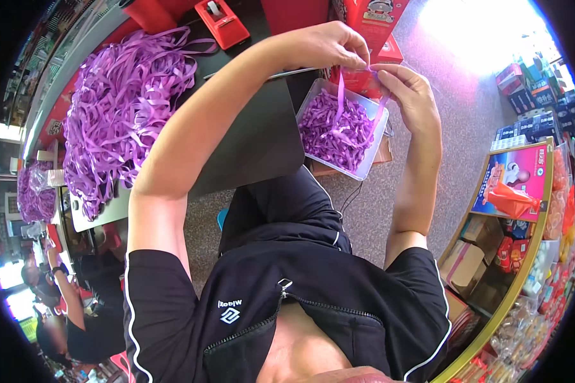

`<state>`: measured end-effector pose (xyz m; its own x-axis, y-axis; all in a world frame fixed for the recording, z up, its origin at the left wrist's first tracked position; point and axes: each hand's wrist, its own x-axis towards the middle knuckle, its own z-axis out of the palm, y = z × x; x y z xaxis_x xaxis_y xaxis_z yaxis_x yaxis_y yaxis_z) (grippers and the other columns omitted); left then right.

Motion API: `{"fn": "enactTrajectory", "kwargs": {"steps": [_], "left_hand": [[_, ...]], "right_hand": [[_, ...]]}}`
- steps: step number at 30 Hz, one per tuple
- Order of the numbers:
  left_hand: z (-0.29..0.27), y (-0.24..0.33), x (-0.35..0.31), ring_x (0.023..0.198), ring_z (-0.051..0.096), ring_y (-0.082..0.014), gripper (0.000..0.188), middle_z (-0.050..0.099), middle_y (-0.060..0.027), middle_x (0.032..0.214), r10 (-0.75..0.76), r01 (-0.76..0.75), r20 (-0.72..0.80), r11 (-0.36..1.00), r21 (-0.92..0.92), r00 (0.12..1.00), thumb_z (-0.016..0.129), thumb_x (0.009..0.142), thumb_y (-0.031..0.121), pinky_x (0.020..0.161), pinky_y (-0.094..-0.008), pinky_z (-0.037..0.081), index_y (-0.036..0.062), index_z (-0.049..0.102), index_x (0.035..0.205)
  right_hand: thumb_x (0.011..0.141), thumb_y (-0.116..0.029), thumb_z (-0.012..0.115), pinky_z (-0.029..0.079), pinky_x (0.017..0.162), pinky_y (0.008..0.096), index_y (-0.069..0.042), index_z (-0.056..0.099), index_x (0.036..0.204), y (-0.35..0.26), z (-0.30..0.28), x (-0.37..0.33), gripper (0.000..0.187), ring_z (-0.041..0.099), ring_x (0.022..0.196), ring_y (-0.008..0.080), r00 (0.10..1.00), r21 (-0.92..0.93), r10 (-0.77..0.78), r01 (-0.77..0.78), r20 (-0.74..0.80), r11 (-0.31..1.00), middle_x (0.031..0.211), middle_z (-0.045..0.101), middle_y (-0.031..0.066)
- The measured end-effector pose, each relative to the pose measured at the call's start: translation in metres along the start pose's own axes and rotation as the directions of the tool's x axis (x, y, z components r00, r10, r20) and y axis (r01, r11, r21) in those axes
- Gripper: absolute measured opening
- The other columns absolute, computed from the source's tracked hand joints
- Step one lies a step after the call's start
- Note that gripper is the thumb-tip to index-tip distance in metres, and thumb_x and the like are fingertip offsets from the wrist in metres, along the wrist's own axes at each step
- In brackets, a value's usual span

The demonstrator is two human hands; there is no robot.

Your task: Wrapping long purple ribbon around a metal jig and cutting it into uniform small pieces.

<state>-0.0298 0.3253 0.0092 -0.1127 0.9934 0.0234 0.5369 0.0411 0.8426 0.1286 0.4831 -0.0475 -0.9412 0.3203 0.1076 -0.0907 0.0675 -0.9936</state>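
My left hand (335, 46) and my right hand (409, 89) are raised close together, fingertips pinched on one purple ribbon (341, 96). Its two ends hang down from my fingers, one from each side. Just below stands a white plastic bin (306, 135) filled with cut purple ribbon pieces (338, 131). To the left, a large tangled heap of purple ribbon (124, 102) covers much of the dark table (249, 134). The exact spot where the fingertips meet is too small to make out.
A red tape dispenser (222, 24) sits at the table's far edge, beside red boxes (377, 22). On the right, a gold-framed display case (530, 236) holds packaged goods, with stacked boxes (524, 127) behind. Other people (76, 306) sit at the lower left.
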Motion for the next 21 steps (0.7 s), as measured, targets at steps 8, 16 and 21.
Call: {"fn": "enactTrajectory", "kwargs": {"steps": [8,16,21], "left_hand": [[-0.044,-0.051,0.037,0.085,0.059,-0.0135,0.023,0.066,-0.0065,0.089,-0.054,0.048,0.014,0.963,0.266,0.998,0.060,0.087,0.017,0.082,-0.0275,0.046,-0.0017,0.065,0.099],[-0.056,-0.057,-0.010,0.089,0.063,-0.0159,0.025,0.068,-0.0102,0.093,-0.132,0.243,-0.375,0.932,0.268,0.918,0.059,0.084,0.013,0.082,-0.0285,0.047,-0.0028,0.064,0.102],[-0.029,-0.052,-0.045,0.084,0.063,-0.0158,0.022,0.068,-0.0108,0.091,-0.180,0.383,-0.579,0.890,0.248,0.795,0.061,0.082,0.013,0.079,-0.0289,0.047,-0.0022,0.066,0.098]], "right_hand": [[0.087,-0.006,0.062,0.049,0.064,0.0181,0.003,0.062,0.108,0.063,0.018,0.054,0.022,0.061,0.072,0.0089,0.999,0.471,0.044,-0.052,0.028,0.881,0.090,0.068,0.0119],[0.084,-0.005,0.066,0.050,0.066,0.0198,-0.001,0.061,0.093,0.103,0.077,0.086,0.011,0.065,0.075,0.0132,0.997,0.586,-0.028,-0.016,0.065,0.810,0.090,0.069,0.0144],[0.084,-0.003,0.066,0.053,0.071,0.0233,0.000,0.059,0.090,0.106,0.099,0.084,0.010,0.066,0.077,0.0159,0.999,0.650,-0.050,0.040,-0.003,0.759,0.090,0.068,0.0159]]}}
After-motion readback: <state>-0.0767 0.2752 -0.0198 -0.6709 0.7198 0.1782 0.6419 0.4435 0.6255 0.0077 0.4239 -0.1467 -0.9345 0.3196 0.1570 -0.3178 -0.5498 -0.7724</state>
